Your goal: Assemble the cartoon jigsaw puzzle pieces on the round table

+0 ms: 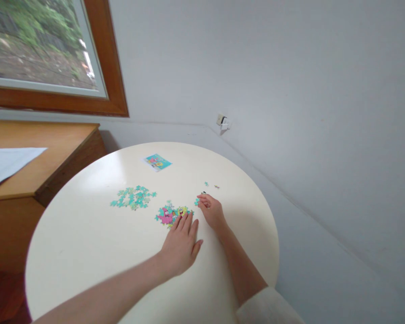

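A partly joined cartoon jigsaw [171, 213] with pink and yellow figures lies near the middle of the round cream table [87, 243]. My left hand [181, 243] lies flat and open, its fingertips touching the jigsaw's near edge. My right hand [210, 210] is curled just to the right of the jigsaw, fingers pinched on a small turquoise piece [196, 202]. A heap of loose turquoise pieces [134, 197] lies to the left. Two stray pieces [211, 185] lie beyond my right hand.
A small reference picture card [157, 162] lies at the table's far side. A wooden desk [37, 166] with a white sheet [6, 164] stands to the left under a wood-framed window [54, 54]. A wall socket [222, 121] sits on the grey wall behind.
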`<state>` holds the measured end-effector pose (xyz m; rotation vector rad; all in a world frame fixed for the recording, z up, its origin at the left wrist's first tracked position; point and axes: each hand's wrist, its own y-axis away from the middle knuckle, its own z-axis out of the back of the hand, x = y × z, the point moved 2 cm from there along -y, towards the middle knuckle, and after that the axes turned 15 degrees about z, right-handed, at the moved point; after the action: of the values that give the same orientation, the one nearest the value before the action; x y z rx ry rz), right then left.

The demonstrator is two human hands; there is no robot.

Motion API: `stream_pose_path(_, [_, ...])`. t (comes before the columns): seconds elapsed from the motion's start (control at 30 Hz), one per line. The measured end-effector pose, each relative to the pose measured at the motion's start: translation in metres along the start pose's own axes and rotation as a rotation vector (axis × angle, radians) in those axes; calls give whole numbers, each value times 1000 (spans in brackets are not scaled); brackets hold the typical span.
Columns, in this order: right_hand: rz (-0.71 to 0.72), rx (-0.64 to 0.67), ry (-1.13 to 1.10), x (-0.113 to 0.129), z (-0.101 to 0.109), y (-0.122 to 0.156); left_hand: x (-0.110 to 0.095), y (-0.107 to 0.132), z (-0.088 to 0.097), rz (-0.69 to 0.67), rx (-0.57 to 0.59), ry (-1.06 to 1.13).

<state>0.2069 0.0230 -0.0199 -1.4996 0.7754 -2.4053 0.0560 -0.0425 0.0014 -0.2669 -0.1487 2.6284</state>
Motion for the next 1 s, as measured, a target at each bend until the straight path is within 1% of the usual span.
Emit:
stream_pose_path(0.23, [20, -11, -2, -2, 0, 0, 1, 0, -4, 0, -29, 11])
stream_pose_path(0.6, [18, 0, 1, 0, 1, 0, 1, 0, -3, -4, -10, -9])
stream_pose_path(0.77, [15, -1, 7, 0, 1, 0, 1, 0, -4, -8, -40, -21])
stream_pose_path(0.9, [24, 5, 9, 0, 1, 0, 1, 0, -4, -7, -29, -20])
stream_pose_path(1.0, [25, 6, 11, 0, 1, -1, 2, 0, -6, -6, -43, 2])
